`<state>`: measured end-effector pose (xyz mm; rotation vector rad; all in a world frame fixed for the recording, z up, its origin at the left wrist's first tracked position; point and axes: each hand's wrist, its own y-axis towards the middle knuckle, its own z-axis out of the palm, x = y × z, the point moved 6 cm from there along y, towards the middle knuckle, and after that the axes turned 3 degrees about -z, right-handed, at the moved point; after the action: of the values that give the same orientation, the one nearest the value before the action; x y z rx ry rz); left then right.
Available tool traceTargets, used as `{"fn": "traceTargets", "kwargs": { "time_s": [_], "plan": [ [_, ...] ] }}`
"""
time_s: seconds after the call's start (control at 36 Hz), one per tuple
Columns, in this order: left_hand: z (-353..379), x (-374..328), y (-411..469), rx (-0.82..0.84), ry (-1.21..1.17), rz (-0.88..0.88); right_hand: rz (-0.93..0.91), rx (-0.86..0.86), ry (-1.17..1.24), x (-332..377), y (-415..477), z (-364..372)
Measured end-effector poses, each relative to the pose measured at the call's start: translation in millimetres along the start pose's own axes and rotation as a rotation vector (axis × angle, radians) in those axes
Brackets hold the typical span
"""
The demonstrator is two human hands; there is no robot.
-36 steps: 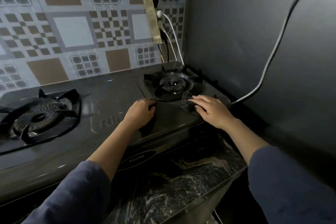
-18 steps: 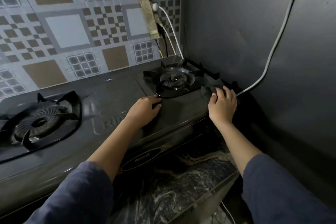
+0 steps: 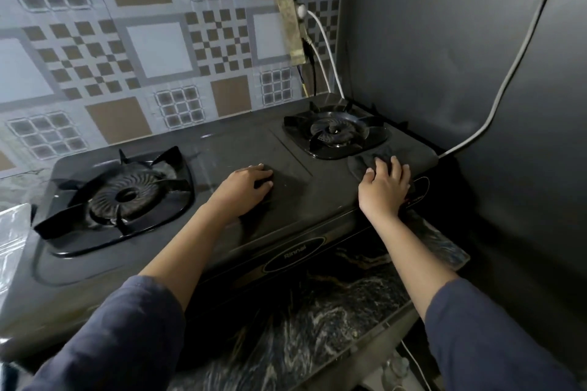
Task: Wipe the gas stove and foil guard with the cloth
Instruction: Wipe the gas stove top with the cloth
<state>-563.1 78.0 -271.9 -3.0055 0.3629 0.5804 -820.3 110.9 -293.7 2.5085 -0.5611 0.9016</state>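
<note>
Fingers (image 3: pixel 394 168) of the right hand (image 3: pixel 384 190) are lying flat and slightly spread, pressing a dark cloth (image 3: pixel 365 162) against the front right corner of the gas stove (image 3: pixel 222 149), just in front of the right burner (image 3: pixel 335 133). The left hand (image 3: pixel 244 186) is resting palm down on the middle of the stove top, fingers loosely curled and gripping nothing, apparently bracing the appliance. The left burner (image 3: pixel 124 197) is sitting well apart, and what looks like a foil guard (image 3: pixel 12 232) is showing only as a shiny sliver at the frame's left edge. Behind the stove, a patterned wall covering (image 3: pixel 143 51) is carrying a power strip (image 3: pixel 290 22), with a white cable (image 3: pixel 324 54) dropping toward the stove's back edge. The cloth is judged to be working near the pan support's prongs, where a loose fold could snag and lift the grate. A wide sweep toward the back corner could also drag on the cable and strain the plug.
</note>
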Motion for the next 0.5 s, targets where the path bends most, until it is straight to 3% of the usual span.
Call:
{"fn": "traceTargets", "kwargs": {
  "time_s": [0.5],
  "plan": [
    [-19, 54, -57, -0.090, 0.028, 0.003, -0.034, 0.043, -0.005, 59, -83, 26]
  ]
}}
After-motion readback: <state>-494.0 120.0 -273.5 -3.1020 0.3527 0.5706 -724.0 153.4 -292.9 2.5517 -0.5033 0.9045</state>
